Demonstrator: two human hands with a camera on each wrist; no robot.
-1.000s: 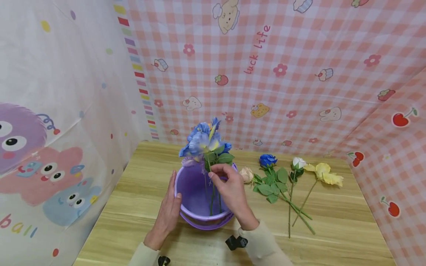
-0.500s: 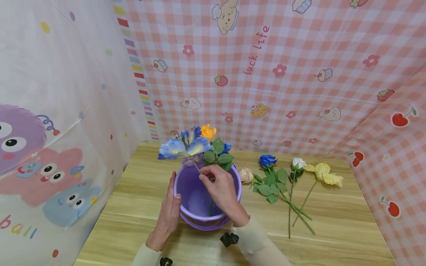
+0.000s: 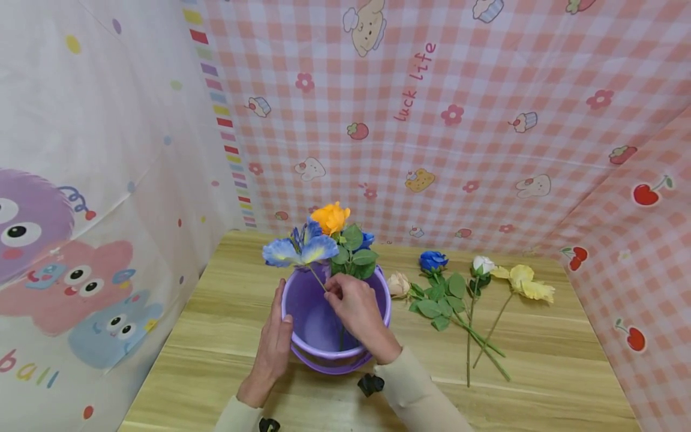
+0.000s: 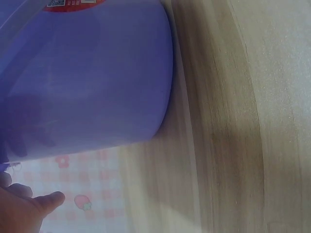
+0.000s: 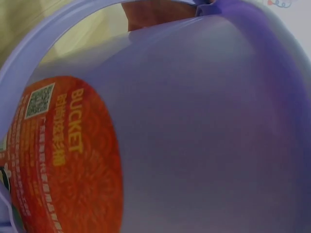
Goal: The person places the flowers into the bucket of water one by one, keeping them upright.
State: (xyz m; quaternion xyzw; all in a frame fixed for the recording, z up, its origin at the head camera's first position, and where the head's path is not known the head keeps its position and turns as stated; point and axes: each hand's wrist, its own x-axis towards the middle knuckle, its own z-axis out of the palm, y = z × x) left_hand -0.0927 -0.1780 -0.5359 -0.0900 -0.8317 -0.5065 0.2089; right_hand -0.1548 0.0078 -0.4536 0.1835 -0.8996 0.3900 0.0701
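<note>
A purple bucket [image 3: 305, 312] stands on the table between my hands; its wall [image 4: 97, 82] fills much of the left wrist view. My left hand [image 3: 274, 348] rests against the bucket's left side with fingers extended along it. My right hand [image 3: 356, 309], over the right part of the opening, pinches the stem of a blue iris [image 3: 321, 249] with yellow-streaked petals. The iris leans left above the far rim. Behind it, an orange rose [image 3: 330, 219] and a blue flower [image 3: 367, 241] with green leaves rise from the bucket. The right hand partly hides the stems inside.
Right of the bucket lie a pale pink rose [image 3: 399, 285], a blue rose [image 3: 433, 261], a white rose [image 3: 483, 265] and a yellow flower [image 3: 523, 282], stems toward me. A red label [image 5: 77, 160] and a handle [image 5: 48, 39] show on the bucket in the right wrist view.
The right hand has moved left with the iris, tilting its bloom leftward from in front of the other flowers. The orange rose now shows more fully. My left hand stays at the bucket.
</note>
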